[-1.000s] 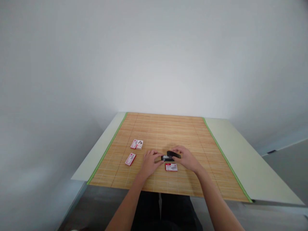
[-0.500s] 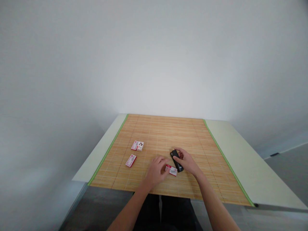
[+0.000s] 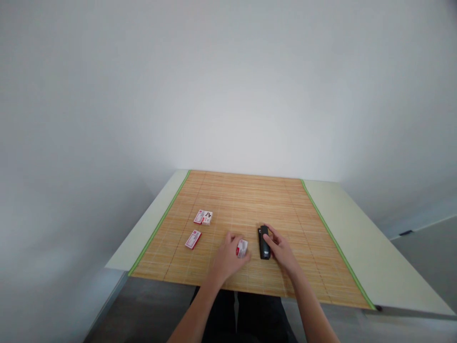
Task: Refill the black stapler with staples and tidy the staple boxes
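My left hand (image 3: 230,255) is closed around a small red-and-white staples box (image 3: 242,248) near the front middle of the mat. To its right, a black stapler (image 3: 264,242) lies lengthwise, pointing away from me. My right hand (image 3: 280,245) grips the stapler from its right side, thumb on top and fingers along the far end. A short gap of mat separates the box from the stapler.
On the left of the bamboo mat (image 3: 246,195) lies a red-and-white box (image 3: 193,239). Farther back, two boxes touch: a flat one (image 3: 198,216) and one with a dark picture (image 3: 207,218). The green-edged mat covers a pale table (image 3: 360,233) against a wall.
My left hand has taken hold of the staples box and drawn it left, away from the stapler. The stapler has turned straighter in my right hand.
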{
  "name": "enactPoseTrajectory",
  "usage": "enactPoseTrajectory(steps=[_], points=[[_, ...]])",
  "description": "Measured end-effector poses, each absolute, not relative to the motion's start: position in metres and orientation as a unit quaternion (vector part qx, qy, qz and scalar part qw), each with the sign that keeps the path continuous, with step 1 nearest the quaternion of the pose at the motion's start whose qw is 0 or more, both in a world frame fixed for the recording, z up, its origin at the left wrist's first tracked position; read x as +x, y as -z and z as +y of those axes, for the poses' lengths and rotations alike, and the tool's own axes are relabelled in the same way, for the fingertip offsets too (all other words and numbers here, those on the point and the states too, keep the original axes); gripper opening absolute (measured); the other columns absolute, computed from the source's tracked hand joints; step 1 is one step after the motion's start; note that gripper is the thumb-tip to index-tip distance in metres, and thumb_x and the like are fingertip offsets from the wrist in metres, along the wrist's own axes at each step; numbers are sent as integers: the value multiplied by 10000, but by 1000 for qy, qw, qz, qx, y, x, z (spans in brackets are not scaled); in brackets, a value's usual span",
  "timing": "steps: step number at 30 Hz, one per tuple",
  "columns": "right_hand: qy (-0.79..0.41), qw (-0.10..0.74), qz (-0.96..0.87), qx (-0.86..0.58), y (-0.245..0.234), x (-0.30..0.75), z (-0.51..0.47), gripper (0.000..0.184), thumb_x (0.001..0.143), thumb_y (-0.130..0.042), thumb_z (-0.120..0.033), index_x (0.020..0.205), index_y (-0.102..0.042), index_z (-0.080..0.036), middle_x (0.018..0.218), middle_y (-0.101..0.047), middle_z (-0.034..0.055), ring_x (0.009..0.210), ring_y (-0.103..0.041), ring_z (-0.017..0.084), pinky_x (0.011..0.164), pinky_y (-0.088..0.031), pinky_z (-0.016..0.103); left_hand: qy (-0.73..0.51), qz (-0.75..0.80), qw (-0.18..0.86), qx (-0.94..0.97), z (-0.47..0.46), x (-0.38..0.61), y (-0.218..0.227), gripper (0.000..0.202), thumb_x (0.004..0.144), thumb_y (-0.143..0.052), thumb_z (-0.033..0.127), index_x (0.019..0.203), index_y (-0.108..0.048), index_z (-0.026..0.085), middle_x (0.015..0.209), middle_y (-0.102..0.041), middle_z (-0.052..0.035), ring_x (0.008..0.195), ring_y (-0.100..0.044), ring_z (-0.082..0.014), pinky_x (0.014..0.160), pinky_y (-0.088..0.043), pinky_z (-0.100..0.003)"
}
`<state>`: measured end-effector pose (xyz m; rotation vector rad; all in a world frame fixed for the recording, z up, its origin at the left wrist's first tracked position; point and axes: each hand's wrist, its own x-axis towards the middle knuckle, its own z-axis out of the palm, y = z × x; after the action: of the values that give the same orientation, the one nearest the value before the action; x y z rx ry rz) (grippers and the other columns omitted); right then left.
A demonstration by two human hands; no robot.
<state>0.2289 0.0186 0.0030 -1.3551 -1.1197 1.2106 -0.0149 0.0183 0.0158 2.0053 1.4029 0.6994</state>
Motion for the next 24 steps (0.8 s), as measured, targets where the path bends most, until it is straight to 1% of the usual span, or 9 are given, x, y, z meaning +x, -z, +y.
enactPoseTrajectory(steps=[2,3,6,9,12,15,18,24], points=[[-505,474,-454,-560,-3,229,15,809,855,-689,-655,1527,-501,-244,719,-575,-10,533,-464,133,444,-377,243,-246,481,333,773,18,-28,-19,701,758,-810,391,1405,-542,356,1403,-488,-49,1144,-624,-260,987,-526,-381],[-506,469,-455,-563,-4,229,14,825,851,-690,-662,1535,-492,-244,718,-575,-12,530,-464,133,440,-382,243,-242,467,343,779,19,-34,-20,735,730,-828,358,1406,-537,356,1431,-470,-45,1182,-611,-265,1011,-519,-384],[-504,460,-463,-566,-5,231,12,851,847,-689,-670,1551,-475,-242,706,-567,-18,537,-473,136,449,-404,245,-245,458,333,787,21,-37,-20,700,722,-845,338,1364,-566,351,1427,-488,-39,1245,-578,-278,1056,-492,-412],[-496,463,-464,-570,-6,229,12,861,851,-677,-678,1561,-463,-241,677,-557,-28,515,-458,130,449,-390,243,-252,452,310,798,24,-25,-19,682,709,-873,389,1329,-592,337,1360,-546,-42,1215,-582,-284,1042,-487,-422],[-495,469,-457,-571,-6,224,9,861,843,-676,-690,1554,-478,-247,665,-555,-32,492,-433,121,441,-370,241,-261,434,291,812,26,-11,-17,670,699,-878,395,1309,-611,327,1328,-567,-52,1212,-574,-289,1050,-473,-427],[-495,476,-465,-559,-4,217,7,831,853,-667,-685,1543,-494,-255,680,-552,-26,513,-436,126,443,-366,238,-273,409,271,827,26,-4,-15,683,690,-880,376,1318,-616,330,1348,-565,-61,1272,-532,-310,1094,-433,-455],[-490,478,-483,-546,-2,211,6,783,879,-652,-661,1536,-503,-263,712,-553,-14,551,-452,137,456,-378,241,-273,398,259,837,25,-2,-12,721,668,-896,379,1331,-616,332,1369,-566,-64,1269,-523,-331,1088,-421,-483],[-488,472,-485,-552,2,210,6,763,901,-640,-641,1543,-488,-257,725,-556,-13,555,-456,139,469,-386,246,-255,392,254,847,28,-1,-11,749,661,-892,383,1351,-605,329,1383,-565,-61,1256,-521,-328,1068,-421,-473]])
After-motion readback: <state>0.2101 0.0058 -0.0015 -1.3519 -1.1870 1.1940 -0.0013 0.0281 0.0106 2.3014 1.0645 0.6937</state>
